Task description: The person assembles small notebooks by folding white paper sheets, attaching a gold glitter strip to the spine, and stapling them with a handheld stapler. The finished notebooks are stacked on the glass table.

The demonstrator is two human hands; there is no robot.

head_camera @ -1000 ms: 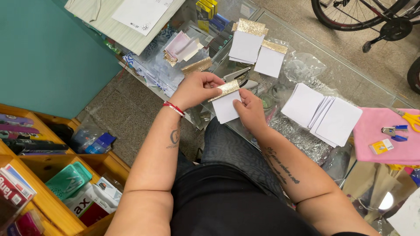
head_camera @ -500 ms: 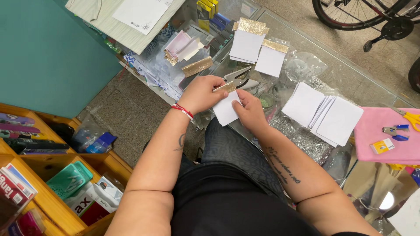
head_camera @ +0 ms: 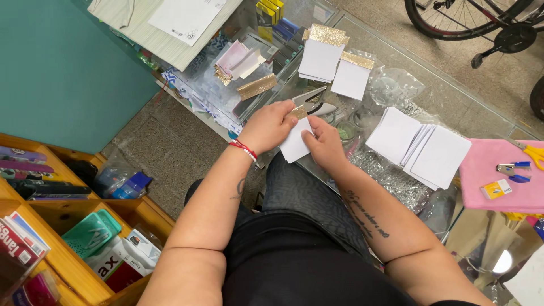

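White card (head_camera: 294,146) with gold glitter strip sat between my hands over the glass counter (head_camera: 453,96) edge; left hand (head_camera: 270,126) and right hand (head_camera: 322,139) each pinched it. Light, bendable, likely creases; best held by edges

packages: red-and-white carton (head_camera: 20,242) on wooden shelf, lower left | teal plastic case (head_camera: 90,233) beside it | white-and-red box (head_camera: 116,258) below | small yellow box (head_camera: 494,188) on pink sheet, right | white printed sheet (head_camera: 186,17) on table, top
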